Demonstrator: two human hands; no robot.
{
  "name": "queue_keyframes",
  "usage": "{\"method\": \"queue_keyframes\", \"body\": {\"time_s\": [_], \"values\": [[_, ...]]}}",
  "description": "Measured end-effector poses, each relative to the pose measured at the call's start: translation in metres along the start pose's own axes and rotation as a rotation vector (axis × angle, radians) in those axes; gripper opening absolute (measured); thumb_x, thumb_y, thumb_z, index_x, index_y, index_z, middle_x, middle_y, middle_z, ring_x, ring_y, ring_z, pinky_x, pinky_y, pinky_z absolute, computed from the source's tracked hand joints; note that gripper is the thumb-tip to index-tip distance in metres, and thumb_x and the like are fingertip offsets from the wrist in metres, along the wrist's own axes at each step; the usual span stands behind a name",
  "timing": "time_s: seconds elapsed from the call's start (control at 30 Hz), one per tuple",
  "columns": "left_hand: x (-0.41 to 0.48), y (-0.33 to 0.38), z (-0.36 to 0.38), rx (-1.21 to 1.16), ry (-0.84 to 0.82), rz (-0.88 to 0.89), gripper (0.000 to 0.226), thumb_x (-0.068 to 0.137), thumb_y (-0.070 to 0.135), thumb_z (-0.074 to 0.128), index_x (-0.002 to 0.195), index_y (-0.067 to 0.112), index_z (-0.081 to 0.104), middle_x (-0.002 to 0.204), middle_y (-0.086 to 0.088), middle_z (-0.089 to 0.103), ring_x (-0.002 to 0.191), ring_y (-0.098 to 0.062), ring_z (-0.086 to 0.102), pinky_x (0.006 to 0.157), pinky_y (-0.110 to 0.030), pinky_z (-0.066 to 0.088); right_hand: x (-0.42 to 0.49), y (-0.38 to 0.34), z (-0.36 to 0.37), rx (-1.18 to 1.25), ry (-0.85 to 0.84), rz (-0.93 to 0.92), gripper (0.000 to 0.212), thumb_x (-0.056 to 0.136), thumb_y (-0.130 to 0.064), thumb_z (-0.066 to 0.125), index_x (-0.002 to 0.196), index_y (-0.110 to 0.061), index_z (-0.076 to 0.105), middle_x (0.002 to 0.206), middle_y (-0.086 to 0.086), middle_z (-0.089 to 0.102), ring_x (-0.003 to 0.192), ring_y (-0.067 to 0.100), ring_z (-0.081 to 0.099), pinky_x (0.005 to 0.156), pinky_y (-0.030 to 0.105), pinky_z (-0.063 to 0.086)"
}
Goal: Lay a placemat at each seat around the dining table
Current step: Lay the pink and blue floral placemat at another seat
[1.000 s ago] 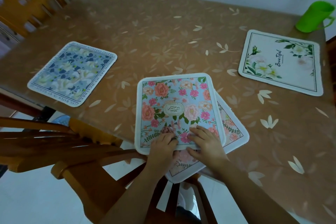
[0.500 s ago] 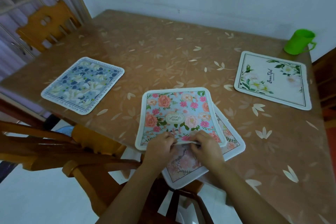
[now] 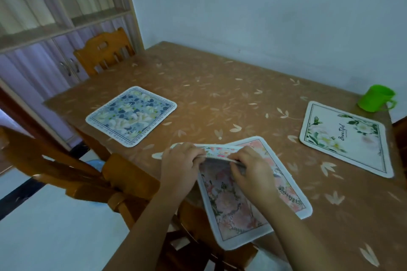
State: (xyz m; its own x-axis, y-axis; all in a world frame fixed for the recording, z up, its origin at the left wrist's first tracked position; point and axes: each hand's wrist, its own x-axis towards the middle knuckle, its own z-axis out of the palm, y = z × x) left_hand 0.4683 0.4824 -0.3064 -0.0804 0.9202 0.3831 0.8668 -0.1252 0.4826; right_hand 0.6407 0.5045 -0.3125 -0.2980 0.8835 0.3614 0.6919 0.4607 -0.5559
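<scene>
Head view, lower centre of the frame: both hands on the near edge of the top placemat (image 3: 217,152), lifted off a pink floral placemat (image 3: 246,200) lying askew below it and overhanging the bench (image 3: 220,86) edge. Left hand (image 3: 180,166) with its grip clamped on the raised edge at left, right hand (image 3: 251,171) pinched on the same edge further right. Edge bowed between the two grips, so judged thin, light and floppy rather than stiff; best taken at two spread points along one side, or by opposite corners, to stop sagging. Probably slick on the glossy cover.

Left of centre: blue floral placemat (image 3: 132,115) flat before a wooden chair (image 3: 104,49). Right edge: white leafy placemat (image 3: 345,138) flat, just beside a green cup (image 3: 375,98) at upper right.
</scene>
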Motion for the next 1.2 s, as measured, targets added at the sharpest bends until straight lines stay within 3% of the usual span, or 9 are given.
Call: {"method": "queue_keyframes", "body": {"time_s": [0.2, 0.33, 0.53, 0.67, 0.77, 0.83, 0.97, 1.1, 1.2], "values": [[-0.001, -0.026, -0.067, 0.094, 0.102, -0.087, 0.006, 0.083, 0.022, 0.061, 0.082, 0.024, 0.066, 0.085, 0.004, 0.063, 0.083, -0.018, 0.054, 0.075, -0.035, 0.028, 0.031, -0.059, 0.008, -0.003, 0.018, -0.175, 0.012, 0.072, 0.0, 0.068, 0.078, -0.01, 0.065, 0.074, 0.004, 0.06, 0.067, 0.017, 0.054, 0.058, 0.019, 0.037], [-0.004, -0.053, -0.114, 0.151, 0.121, -0.159, 0.008, 0.084, 0.021, 0.061, 0.084, 0.023, 0.068, 0.089, 0.002, 0.066, 0.086, -0.019, 0.056, 0.077, -0.037, 0.036, 0.056, -0.103, 0.025, 0.086, -0.046, -0.266, 0.015, 0.072, 0.003, 0.065, 0.075, -0.011, 0.064, 0.073, -0.005, 0.05, 0.067, 0.006, 0.046, 0.06, 0.013, 0.029], [-0.018, -0.102, -0.187, 0.207, 0.197, -0.225, 0.009, 0.082, 0.023, 0.064, 0.088, 0.022, 0.071, 0.093, 0.003, 0.07, 0.089, -0.016, 0.06, 0.079, -0.038, 0.045, 0.091, -0.179, 0.066, 0.204, -0.15, -0.366, 0.01, 0.077, 0.0, 0.064, 0.08, -0.009, 0.065, 0.081, 0.003, 0.06, 0.078, 0.018, 0.057, 0.067, 0.021, 0.041], [-0.038, -0.148, -0.233, 0.137, 0.22, -0.302, 0.007, 0.082, 0.024, 0.063, 0.085, 0.025, 0.07, 0.086, 0.012, 0.065, 0.077, -0.003, 0.051, 0.069, -0.021, 0.037, 0.104, -0.235, 0.103, 0.252, -0.239, -0.39, 0.01, 0.079, -0.003, 0.063, 0.08, -0.013, 0.065, 0.079, -0.008, 0.054, 0.078, 0.01, 0.053, 0.068, 0.009, 0.037], [-0.053, -0.188, -0.266, 0.118, 0.22, -0.355, 0.006, 0.082, 0.024, 0.063, 0.083, 0.028, 0.068, 0.078, 0.018, 0.055, 0.073, 0.001, 0.046, 0.071, -0.02, 0.033, 0.109, -0.281, 0.132, 0.213, -0.268, -0.453, 0.011, 0.08, -0.004, 0.063, 0.08, -0.015, 0.065, 0.078, -0.012, 0.052, 0.077, 0.006, 0.05, 0.068, 0.008, 0.035], [-0.062, -0.215, -0.288, 0.091, 0.219, -0.384, 0.007, 0.082, 0.024, 0.063, 0.082, 0.028, 0.068, 0.077, 0.018, 0.056, 0.073, 0.0, 0.048, 0.072, -0.02, 0.034, 0.111, -0.313, 0.149, 0.206, -0.276, -0.485, 0.012, 0.08, -0.004, 0.063, 0.08, -0.016, 0.065, 0.077, -0.015, 0.05, 0.077, 0.006, 0.05, 0.07, 0.009, 0.036], [-0.082, -0.267, -0.327, 0.052, 0.219, -0.443, 0.007, 0.081, 0.022, 0.065, 0.08, 0.028, 0.069, 0.075, 0.018, 0.057, 0.073, -0.001, 0.05, 0.069, -0.019, 0.034, 0.112, -0.374, 0.187, 0.183, -0.314, -0.529, 0.012, 0.08, -0.003, 0.062, 0.081, -0.014, 0.066, 0.079, -0.007, 0.055, 0.081, 0.016, 0.056, 0.073, 0.03, 0.044], [-0.102, -0.319, -0.36, 0.083, 0.2, -0.513, 0.007, 0.082, 0.025, 0.064, 0.083, 0.027, 0.07, 0.08, 0.017, 0.056, 0.075, -0.004, 0.05, 0.071, -0.019, 0.035, 0.111, -0.425, 0.229, 0.167, -0.376, -0.548, 0.01, 0.081, -0.006, 0.061, 0.083, -0.015, 0.066, 0.083, -0.006, 0.058, 0.084, 0.016, 0.056, 0.077, 0.034, 0.044], [-0.116, -0.355, -0.381, 0.152, 0.216, -0.573, 0.007, 0.082, 0.028, 0.063, 0.082, 0.03, 0.07, 0.078, 0.02, 0.053, 0.068, 0.001, 0.042, 0.058, -0.012, 0.028, 0.111, -0.458, 0.262, 0.171, -0.445, -0.562, 0.009, 0.082, -0.007, 0.061, 0.085, -0.014, 0.066, 0.088, -0.002, 0.061, 0.086, 0.016, 0.057, 0.08, 0.038, 0.045]]}}
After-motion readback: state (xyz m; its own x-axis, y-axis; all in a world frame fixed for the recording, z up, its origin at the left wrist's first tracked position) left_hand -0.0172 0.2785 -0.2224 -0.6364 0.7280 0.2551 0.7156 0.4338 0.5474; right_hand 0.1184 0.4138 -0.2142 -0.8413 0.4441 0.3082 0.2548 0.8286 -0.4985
